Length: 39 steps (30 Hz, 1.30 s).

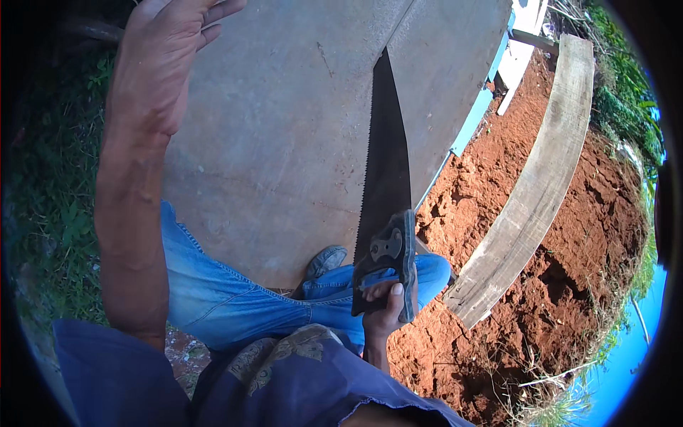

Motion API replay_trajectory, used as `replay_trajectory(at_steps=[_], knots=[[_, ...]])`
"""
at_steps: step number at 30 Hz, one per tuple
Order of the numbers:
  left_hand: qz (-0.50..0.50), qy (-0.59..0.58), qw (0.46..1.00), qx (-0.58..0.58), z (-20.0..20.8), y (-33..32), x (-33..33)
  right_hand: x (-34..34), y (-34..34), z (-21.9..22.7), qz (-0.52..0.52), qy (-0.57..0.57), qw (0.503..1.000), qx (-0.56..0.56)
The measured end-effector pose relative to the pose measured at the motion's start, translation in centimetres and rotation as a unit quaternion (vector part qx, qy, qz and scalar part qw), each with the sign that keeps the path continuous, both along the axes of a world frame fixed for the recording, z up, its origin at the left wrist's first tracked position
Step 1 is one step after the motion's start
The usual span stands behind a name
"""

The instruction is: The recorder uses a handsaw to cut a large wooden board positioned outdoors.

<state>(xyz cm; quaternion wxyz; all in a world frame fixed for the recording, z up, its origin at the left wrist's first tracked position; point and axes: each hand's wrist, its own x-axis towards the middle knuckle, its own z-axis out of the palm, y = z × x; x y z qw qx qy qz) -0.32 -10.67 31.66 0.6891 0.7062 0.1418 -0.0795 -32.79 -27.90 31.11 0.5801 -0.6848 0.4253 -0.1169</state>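
My right hand [385, 311] is wrapped round the dark handle of a handsaw [385, 153], low in the view and close to my bent knee. Its long dark blade points away from me over a large grey-brown sheet [270, 121], with the toothed edge toward the left. The blade's tip meets the near end of a thin dark line [400, 27] that runs to the top edge, with pale dust around it. My left hand [167, 46] is over the sheet's far left, fingers apart and nothing seen in them; the upper edge cuts off part of it.
Right of the sheet, a long weathered plank [530, 185] stretches over reddish broken soil [491, 164]. Light-blue and white strips [473, 121] show along the sheet's right edge. Green plants [64, 185] grow on the left. My jeans-clad leg [235, 285] and shoe [327, 262] are at the sheet's near side.
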Motion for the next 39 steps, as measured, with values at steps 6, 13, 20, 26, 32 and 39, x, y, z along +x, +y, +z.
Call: replay_trajectory(at_steps=[6,13,20,26,32,39], knots=[[-0.075,0.002,0.994,-0.073,-3.6,-2.8,-0.2,21.6,-11.8,-17.9,0.003,-0.055,0.991,-0.12],[-0.094,-0.007,0.995,0.043,-5.7,0.6,2.0,0.9,-2.0,-3.8,0.038,0.021,0.998,-0.044],[-0.051,0.012,0.998,-0.038,-1.9,-3.4,1.2,17.6,-9.6,-16.8,-0.005,-0.083,0.993,-0.088],[-0.073,-0.012,0.997,-0.009,-4.3,-1.0,1.1,11.7,-6.7,-14.8,0.013,-0.055,0.998,-0.032],[0.005,0.012,1.0,-0.013,-2.5,0.5,0.8,2.0,-1.5,-2.0,0.031,-0.031,0.999,0.03],[-0.074,-0.01,0.995,-0.062,-4.0,-1.1,0.4,19.8,-9.0,-17.8,0.004,-0.035,0.996,-0.077]])
